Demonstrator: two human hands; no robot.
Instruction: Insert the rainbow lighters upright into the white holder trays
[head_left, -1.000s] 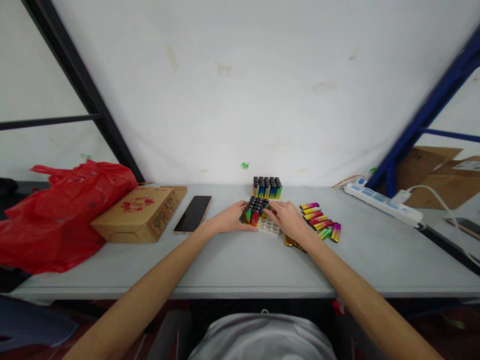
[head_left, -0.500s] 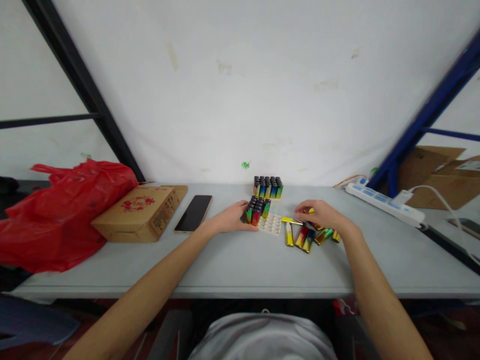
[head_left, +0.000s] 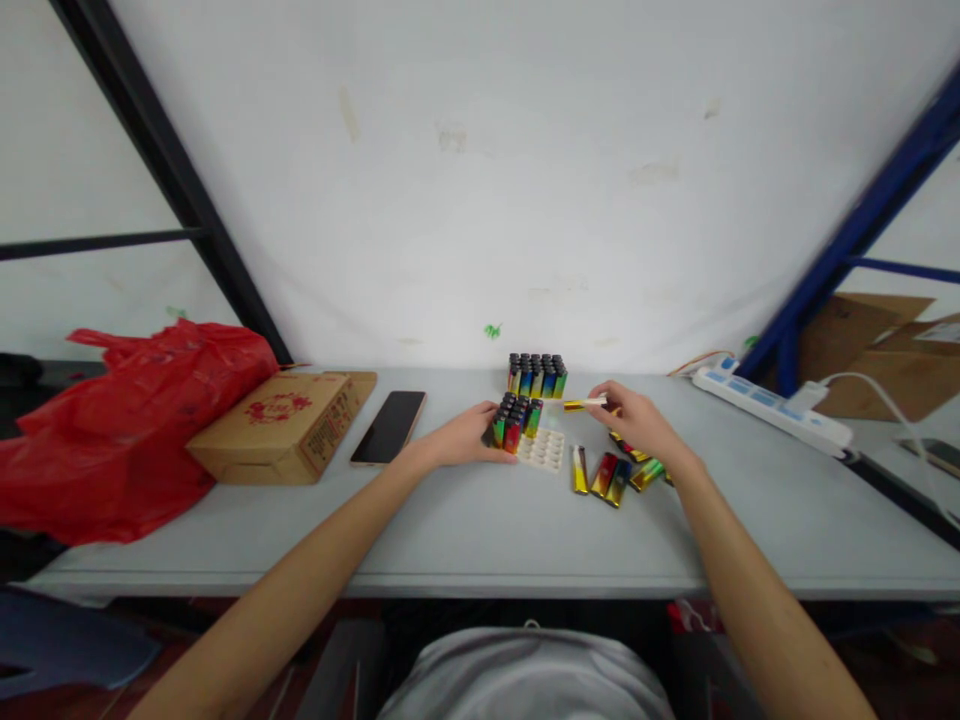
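Observation:
My left hand [head_left: 480, 434] is wrapped round the left end of a white plastic tray [head_left: 545, 452] with rows of round hollows. Coloured lighters [head_left: 514, 417] with dark tops stand upright in that left part; the hollows at the right show bare. Above the table, right of the tray, my right hand [head_left: 628, 420] pinches a gold and white lighter [head_left: 577, 405] lying nearly level. Loose lighters [head_left: 602, 474] lie below that hand, red, blue, green and gold, some partly hidden by it. Behind the tray stands a second block of upright lighters [head_left: 537, 374].
A black phone [head_left: 388, 427] and a brown carton [head_left: 274, 425] lie to the left, beside a red plastic bag [head_left: 142, 420]. A white power strip [head_left: 772, 408] with a plugged-in cable runs along the right. The wall [head_left: 480, 200] borders the table's back.
My right hand has lifted the gold and white lighter up from the loose pile, away from the table. My left hand stays at the tray.

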